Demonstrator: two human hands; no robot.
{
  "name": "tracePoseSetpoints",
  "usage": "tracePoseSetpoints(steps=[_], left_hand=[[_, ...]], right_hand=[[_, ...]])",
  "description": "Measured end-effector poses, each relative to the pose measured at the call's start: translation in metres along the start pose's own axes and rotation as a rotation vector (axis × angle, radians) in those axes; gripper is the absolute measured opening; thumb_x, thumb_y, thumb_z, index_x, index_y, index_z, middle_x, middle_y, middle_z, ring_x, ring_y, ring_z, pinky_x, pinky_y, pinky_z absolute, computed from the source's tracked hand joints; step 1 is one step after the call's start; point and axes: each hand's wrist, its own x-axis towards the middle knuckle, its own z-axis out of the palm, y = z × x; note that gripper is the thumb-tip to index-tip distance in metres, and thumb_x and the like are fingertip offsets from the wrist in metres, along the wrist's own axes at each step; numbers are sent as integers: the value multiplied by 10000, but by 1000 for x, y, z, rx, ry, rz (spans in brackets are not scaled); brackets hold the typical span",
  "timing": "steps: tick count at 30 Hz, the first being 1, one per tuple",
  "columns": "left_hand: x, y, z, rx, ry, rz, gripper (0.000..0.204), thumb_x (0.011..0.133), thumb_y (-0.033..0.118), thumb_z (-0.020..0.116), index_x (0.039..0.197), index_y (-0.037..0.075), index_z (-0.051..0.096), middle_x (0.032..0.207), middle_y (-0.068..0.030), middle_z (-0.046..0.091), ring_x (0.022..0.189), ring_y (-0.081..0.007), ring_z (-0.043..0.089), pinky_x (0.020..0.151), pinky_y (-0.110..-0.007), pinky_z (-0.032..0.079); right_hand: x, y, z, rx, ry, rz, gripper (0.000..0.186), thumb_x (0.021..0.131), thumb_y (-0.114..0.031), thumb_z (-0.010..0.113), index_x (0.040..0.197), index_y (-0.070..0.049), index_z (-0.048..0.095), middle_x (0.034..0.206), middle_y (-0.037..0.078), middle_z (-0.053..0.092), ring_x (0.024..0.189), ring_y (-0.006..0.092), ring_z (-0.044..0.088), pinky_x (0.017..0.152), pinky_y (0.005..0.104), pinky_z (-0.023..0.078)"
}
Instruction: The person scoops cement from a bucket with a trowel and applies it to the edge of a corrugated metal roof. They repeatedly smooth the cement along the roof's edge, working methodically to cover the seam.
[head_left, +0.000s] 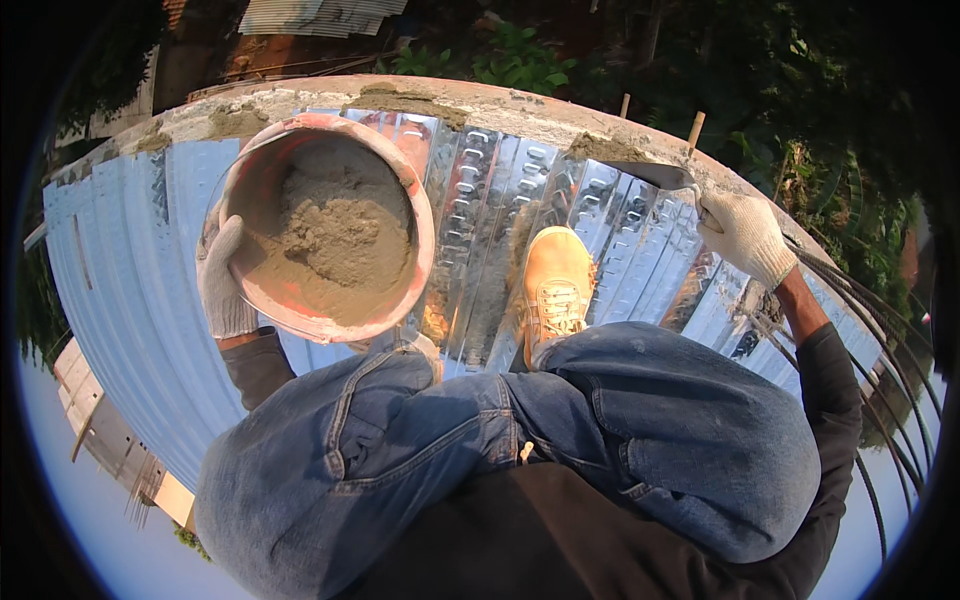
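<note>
My left hand, in a pale knit glove, grips the rim of a reddish bucket on its left side. Wet grey-brown mortar fills part of the bucket, heaped in the middle. Off to the right, my gloved right hand is closed round the handle of a trowel. The trowel's dark blade points left and lies against the mortar-smeared top of the wall edge. Most of the trowel's handle is hidden inside my fingers.
I squat on shiny ribbed metal sheeting, a tan shoe planted between bucket and trowel. Black bars or cables curve up at the right. Beyond the wall edge, plants and corrugated sheets lie lower down. Two short stakes stand behind it.
</note>
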Motion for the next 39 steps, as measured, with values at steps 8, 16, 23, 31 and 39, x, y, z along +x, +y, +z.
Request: tracePoseSetpoints(steps=[8,16,23,31,39], left_hand=[[-3,1,6,-21,52,-13,502,1081,175,768,1532,-35,703,1468,-134,757,1315,-239,725,1182,-405,560],[-3,4,12,-16,10,-14,530,1084,201,764,1547,-42,672,1470,-151,743,1323,-252,725,1182,-419,568],[-2,4,10,-21,10,-2,515,1083,187,764,1539,-37,683,1448,-142,756,1306,-246,735,1158,-415,584],[-5,5,14,-69,13,-6,494,1084,159,765,1531,-40,695,1487,-145,752,1313,-246,735,1167,-405,577],[-3,1,13,-81,-12,-1,503,1091,165,761,1544,-42,689,1499,-147,750,1349,-252,724,1198,-418,563]], right_hand=[[-66,31,62,322,186,363,284,1023,-306,744,1125,-40,731,939,226,767,911,460,768,809,552,579],[-59,-18,111,382,211,419,301,1026,-322,785,1043,-35,693,895,222,740,880,468,754,780,547,575],[-31,-34,64,-66,280,96,166,1025,-206,770,1071,-53,724,927,192,763,877,424,784,777,528,615],[-45,-32,9,-120,238,112,175,1017,-188,751,1135,-60,731,941,183,774,875,413,796,765,532,619],[-39,-14,63,-11,281,177,181,1035,-227,748,1087,-56,716,958,199,773,876,433,789,760,551,613]])
